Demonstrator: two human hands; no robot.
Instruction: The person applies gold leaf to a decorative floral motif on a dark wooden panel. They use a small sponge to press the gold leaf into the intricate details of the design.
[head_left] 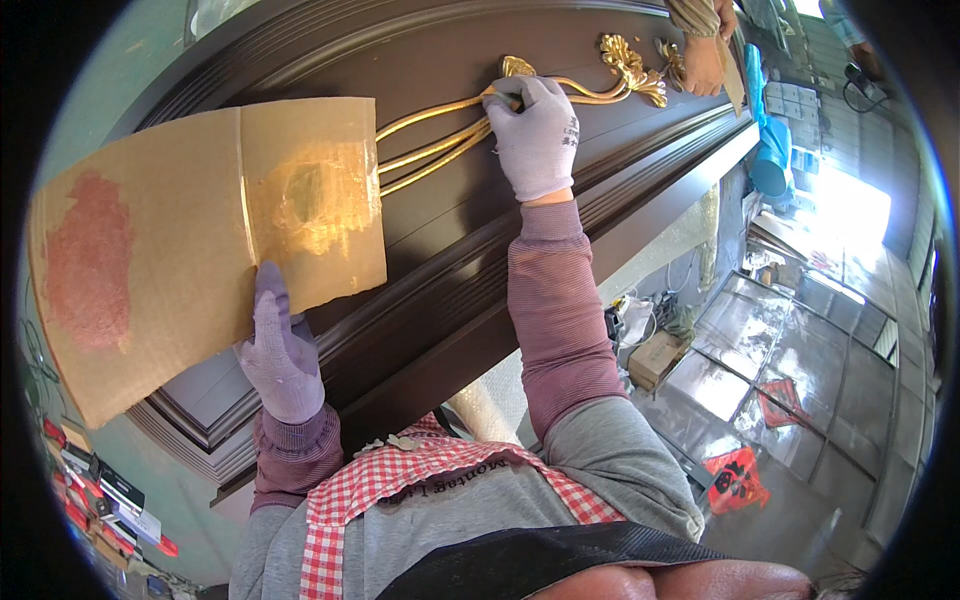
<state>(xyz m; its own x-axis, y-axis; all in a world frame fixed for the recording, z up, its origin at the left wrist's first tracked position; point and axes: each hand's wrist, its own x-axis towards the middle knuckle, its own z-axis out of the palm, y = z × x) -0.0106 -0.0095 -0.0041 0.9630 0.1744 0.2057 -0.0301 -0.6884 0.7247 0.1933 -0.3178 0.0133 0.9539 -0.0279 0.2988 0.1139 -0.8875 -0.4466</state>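
Our left hand (283, 365) grips the cardboard (190, 190) by its lower edge, thumb in front, other fingers mostly hidden; the sheet rises above that grip, its gold smear (322, 200) to the right. Our right hand (538, 138) is bent over the gold carving (628, 72) on the brown panel (440, 220), fingertips drawn together at the stems; we cannot tell whether they pinch anything. Stems run out on both sides.

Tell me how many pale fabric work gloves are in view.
2: one on the left hand, holding the brown cardboard sheet; one on the right hand, at the gold leafy ornament. Others may be hidden.
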